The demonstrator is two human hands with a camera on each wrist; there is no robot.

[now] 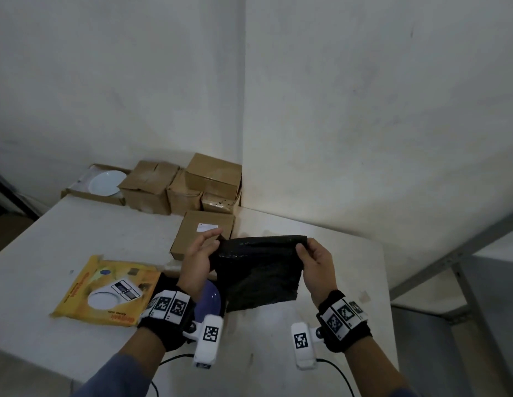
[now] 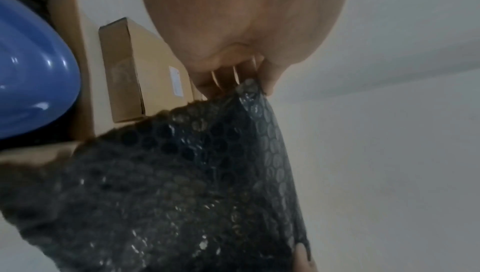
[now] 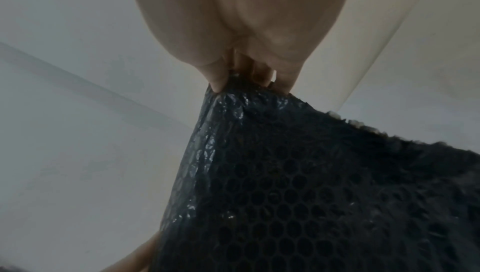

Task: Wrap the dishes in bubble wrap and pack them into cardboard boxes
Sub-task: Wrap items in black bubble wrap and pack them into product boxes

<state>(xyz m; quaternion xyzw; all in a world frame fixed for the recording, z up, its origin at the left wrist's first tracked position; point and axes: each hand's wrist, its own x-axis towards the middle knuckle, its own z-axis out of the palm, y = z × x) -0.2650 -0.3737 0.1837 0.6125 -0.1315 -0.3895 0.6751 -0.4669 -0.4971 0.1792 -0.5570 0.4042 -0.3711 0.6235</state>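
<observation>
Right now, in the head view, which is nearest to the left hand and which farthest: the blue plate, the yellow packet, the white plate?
From the left hand:
1. Blue plate, just below the wrist.
2. Yellow packet, to the left.
3. White plate, back left, in an open box.

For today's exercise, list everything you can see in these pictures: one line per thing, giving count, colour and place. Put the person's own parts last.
bubble wrap: one sheet, black, held up above the table between both hands.
blue plate: one, near table edge, partly hidden behind the wrap.
white plate: one, in an open box, far left.
cardboard boxes: several, brown, stacked in the far corner.
flat box: one, brown, labelled, mid-table.
yellow packet: one, left of the hands.
table: one, white.
left hand: pinches the wrap's top left corner.
right hand: pinches its top right corner.
</observation>
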